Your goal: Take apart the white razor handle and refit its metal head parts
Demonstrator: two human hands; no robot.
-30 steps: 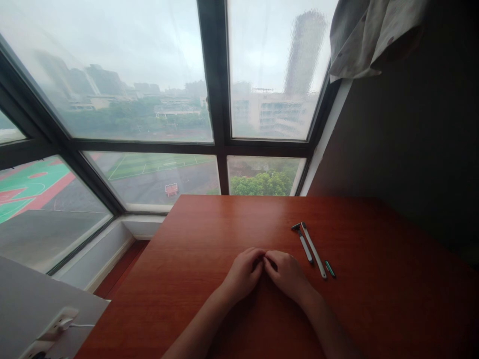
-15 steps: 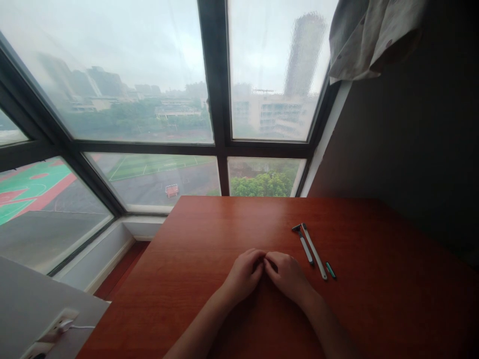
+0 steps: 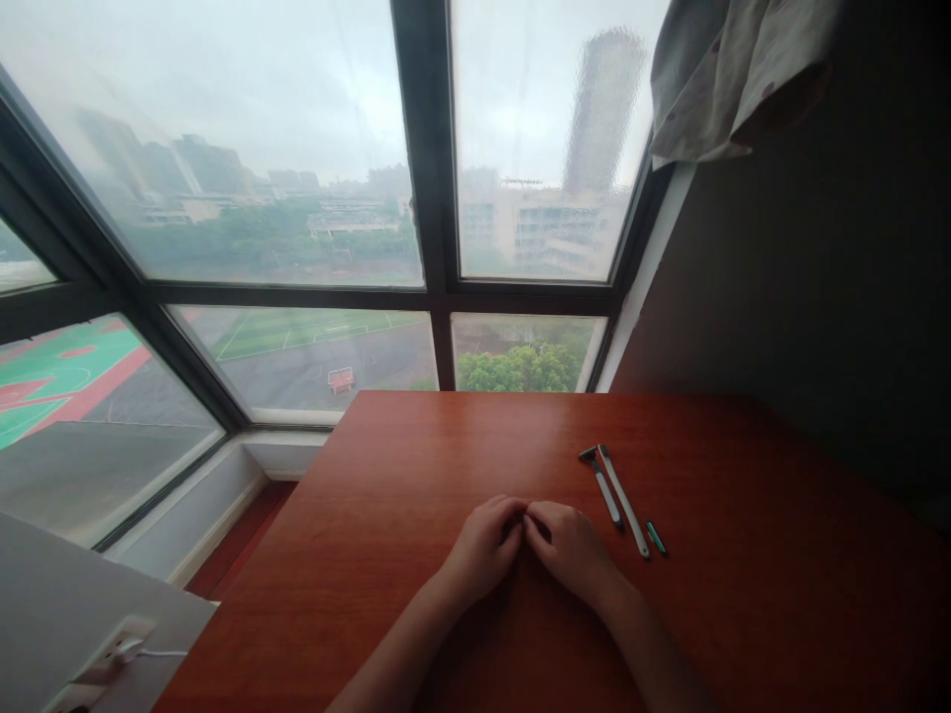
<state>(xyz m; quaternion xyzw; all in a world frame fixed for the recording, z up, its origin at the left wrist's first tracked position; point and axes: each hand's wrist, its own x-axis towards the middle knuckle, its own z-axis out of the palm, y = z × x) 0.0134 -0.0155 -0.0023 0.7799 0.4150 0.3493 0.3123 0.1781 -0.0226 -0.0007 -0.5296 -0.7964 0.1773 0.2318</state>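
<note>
My left hand (image 3: 488, 540) and my right hand (image 3: 566, 543) rest on the reddish-brown wooden table (image 3: 416, 446). Their fingers curl inward and the fingertips meet in the middle; nothing shows between them. Nearest to my right hand, on its right, lies a razor (image 3: 607, 495) with a grey handle and a dark head at the far end. Close beside it is a long, slim white-handled toothbrush (image 3: 625, 506), its dark head pointing away from me. Further right is a short dark piece with a green stripe (image 3: 656, 537), whose kind I cannot tell.
Large windows with dark frames (image 3: 438, 297) stand behind the table's far edge. A pale cloth (image 3: 735, 84) hangs at the upper right beside a dark wall (image 3: 743, 297). At the lower left, a white plug (image 3: 130, 650) with a cable sits in a wall socket.
</note>
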